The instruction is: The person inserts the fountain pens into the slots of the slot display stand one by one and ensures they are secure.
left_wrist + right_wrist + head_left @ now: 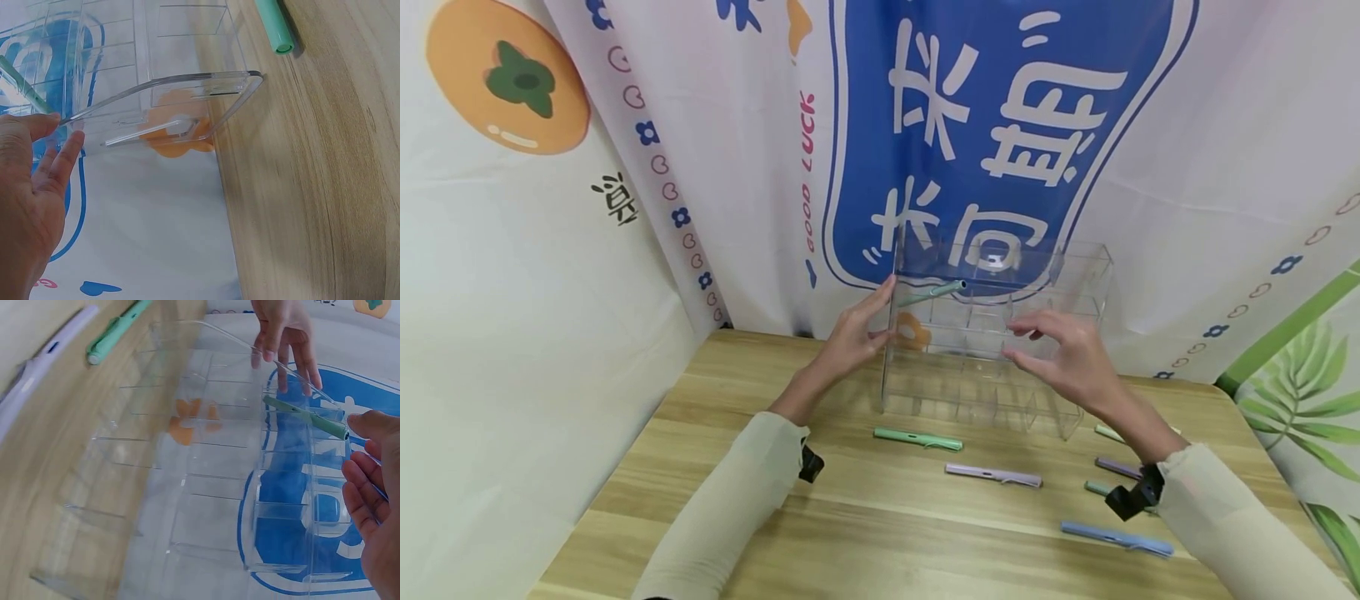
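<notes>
A clear acrylic rack point(985, 392) with several small compartments stands upright at the back of the table. My left hand point(855, 331) grips the front edge of its left side panel, thumb and fingers at the edge. A green pen point(934, 292) lies slanted in an upper left compartment, its open-looking end toward the front; the right wrist view shows this pen point(306, 415) too. Near the rack's front right is my right hand point(1063, 354), thumb and fingers apart with nothing between them. In the right wrist view, my right fingers point(365, 481) are close to the pen's end.
On the wooden table point(850, 533) before the rack lie a light green pen point(917, 439), a lavender pen point(992, 475) and a blue pen point(1116, 537). Beside my right forearm are a purple pen point(1116, 467) and others partly hidden. A printed curtain point(760, 208) hangs behind.
</notes>
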A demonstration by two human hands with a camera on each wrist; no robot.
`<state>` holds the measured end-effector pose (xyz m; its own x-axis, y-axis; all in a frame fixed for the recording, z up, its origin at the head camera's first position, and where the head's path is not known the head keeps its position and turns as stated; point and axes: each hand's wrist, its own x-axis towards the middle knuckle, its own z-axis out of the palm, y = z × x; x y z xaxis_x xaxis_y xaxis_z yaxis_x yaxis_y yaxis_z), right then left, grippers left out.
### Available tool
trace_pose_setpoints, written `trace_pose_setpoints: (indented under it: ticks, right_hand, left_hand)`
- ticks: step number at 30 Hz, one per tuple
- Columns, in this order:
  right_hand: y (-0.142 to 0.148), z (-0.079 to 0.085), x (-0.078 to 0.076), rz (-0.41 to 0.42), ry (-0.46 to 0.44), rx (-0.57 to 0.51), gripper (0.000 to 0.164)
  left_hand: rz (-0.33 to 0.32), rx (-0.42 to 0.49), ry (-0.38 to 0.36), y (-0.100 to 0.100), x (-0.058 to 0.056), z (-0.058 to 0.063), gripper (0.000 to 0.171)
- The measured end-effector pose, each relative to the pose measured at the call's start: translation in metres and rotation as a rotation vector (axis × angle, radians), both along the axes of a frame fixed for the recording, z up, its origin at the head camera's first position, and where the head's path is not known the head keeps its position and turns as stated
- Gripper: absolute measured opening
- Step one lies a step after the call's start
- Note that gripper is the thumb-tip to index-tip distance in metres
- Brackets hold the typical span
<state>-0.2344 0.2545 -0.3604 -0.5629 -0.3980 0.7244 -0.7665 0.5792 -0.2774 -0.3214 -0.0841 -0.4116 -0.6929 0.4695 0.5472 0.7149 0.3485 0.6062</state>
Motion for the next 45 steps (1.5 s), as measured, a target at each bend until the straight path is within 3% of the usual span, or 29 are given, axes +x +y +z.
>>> trace_pose_setpoints:
  ticks: [7,13,29,34,41,45]
  right_hand:
    - [0.006,-0.016,0.015,0.057,0.008,0.045,0.038]
    - [0.01,-0.033,0.023,0.105,0.022,0.067,0.038]
    - [0.027,-0.079,0.045,0.195,-0.065,0.117,0.035]
    - [0.033,-0.094,0.052,0.235,-0.119,0.122,0.033]
    - [0.035,-0.113,0.06,0.255,-0.191,0.143,0.045]
    - [0.034,-0.122,0.061,0.275,-0.226,0.143,0.039]
  left_hand:
    - [-0.018,0.012,-0.034,0.001,0.0,0.0,0.088]
    - [0.009,-0.016,-0.016,-0.001,0.0,0.001,0.088]
    - [0.013,-0.018,-0.016,0.0,0.0,0.0,0.09]
    - [0.025,-0.033,-0.012,0.0,-0.001,-0.001,0.089]
    - [0.023,-0.036,-0.01,0.0,0.0,-0.001,0.089]
    - [0.02,-0.03,-0.004,0.0,0.0,0.0,0.09]
